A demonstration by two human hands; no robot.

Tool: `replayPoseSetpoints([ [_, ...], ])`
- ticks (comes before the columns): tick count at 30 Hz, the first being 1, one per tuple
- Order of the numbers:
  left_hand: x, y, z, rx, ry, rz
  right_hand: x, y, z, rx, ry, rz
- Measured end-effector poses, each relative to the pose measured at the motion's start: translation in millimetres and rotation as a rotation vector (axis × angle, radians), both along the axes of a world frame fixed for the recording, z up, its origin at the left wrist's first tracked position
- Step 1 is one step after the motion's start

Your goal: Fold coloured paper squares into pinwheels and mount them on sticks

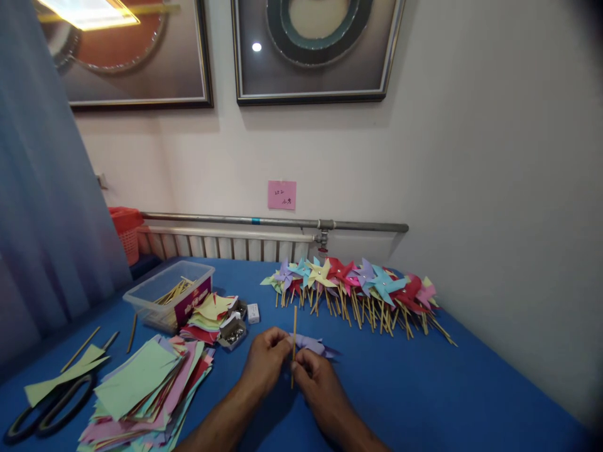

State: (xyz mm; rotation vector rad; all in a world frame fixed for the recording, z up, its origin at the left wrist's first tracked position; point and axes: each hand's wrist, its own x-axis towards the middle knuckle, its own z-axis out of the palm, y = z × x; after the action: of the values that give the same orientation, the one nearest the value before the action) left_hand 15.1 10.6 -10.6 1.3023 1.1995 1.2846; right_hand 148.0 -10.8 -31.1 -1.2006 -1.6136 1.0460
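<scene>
My left hand (265, 361) and my right hand (316, 375) meet over the blue table (424, 395), near its front. Between them stands a thin wooden stick (294, 323), upright, pinched by the fingers of both hands. A folded purple paper pinwheel (311, 343) lies against the stick, just above my right hand, which touches it. A long row of finished coloured pinwheels (358, 285) on sticks lies behind my hands, along the wall.
Left of my hands lies a heap of coloured paper squares (146, 386), with black scissors (47, 411) at the far left. A clear plastic box (169, 294) holds sticks. Small boxes of pins (234, 329) sit beside more paper. A radiator (226, 245) and pipe run behind.
</scene>
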Motion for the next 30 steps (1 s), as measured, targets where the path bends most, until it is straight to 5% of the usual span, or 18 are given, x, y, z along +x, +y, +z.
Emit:
replayPoseSetpoints([
  [5, 1.7, 0.8, -5.1, 0.004, 0.017, -0.065, 0.4, -1.4, -0.1, 0.028, -0.04, 0.046],
  [12, -13.2, 9.8, -1.4, -0.047, -0.094, 0.028, 1.2, -6.0, 1.3, 0.055, -0.163, 0.09],
  [22, -21.6, 12.5, -12.6, 0.281, 0.639, -0.106, 2.7, -11.6, 7.7, 0.148, -0.318, 0.159],
  [30, -25.7, 12.5, -11.6, 0.283, 0.735, -0.128, 18.3, -20.1, 30.9, 0.355, -0.468, 0.265],
])
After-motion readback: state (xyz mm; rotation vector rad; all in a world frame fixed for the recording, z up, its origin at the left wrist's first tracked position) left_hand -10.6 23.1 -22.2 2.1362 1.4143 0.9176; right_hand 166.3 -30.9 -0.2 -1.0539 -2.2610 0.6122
